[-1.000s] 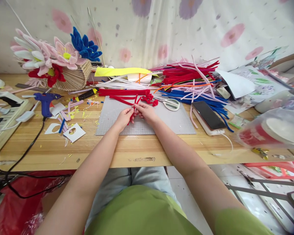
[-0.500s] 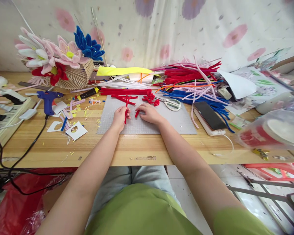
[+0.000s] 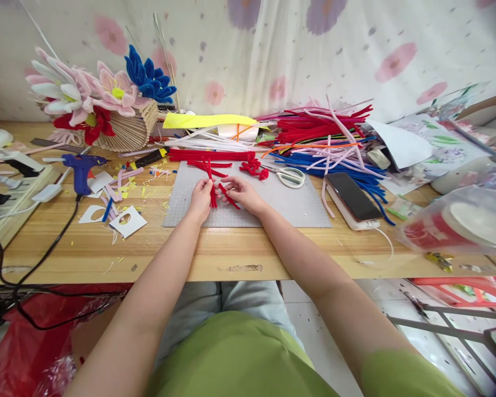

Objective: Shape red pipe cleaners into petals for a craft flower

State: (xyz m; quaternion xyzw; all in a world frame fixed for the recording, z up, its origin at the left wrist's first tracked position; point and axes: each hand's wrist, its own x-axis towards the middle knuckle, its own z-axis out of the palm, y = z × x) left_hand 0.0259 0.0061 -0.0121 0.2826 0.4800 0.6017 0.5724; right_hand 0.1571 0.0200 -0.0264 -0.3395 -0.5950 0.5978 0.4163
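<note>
Over the grey cutting mat [image 3: 273, 212], my left hand [image 3: 201, 199] is closed on a small bunch of red pipe cleaners [image 3: 209, 168] that stick out above and below the fingers. Close beside it, my right hand [image 3: 244, 195] pinches another short red pipe cleaner [image 3: 230, 199], which slants down to the right. Behind the hands lie a few loose red pipe cleaners [image 3: 221, 165] and a clump of curled red pieces [image 3: 254, 166]. A pair of scissors [image 3: 289, 176] with pale handles rests to the right of that clump.
Bundles of pipe cleaners [image 3: 314, 129] line the back. A phone [image 3: 352, 196] on a white power bank and a bagged cup [image 3: 458, 223] are at right. A blue glue gun [image 3: 81, 170], paper scraps [image 3: 129, 220] and fuzzy flowers [image 3: 116, 91] are at left.
My right hand has moved left, close to my left hand, bringing the short red pipe cleaner with it. The bunch in my left hand has turned slightly.
</note>
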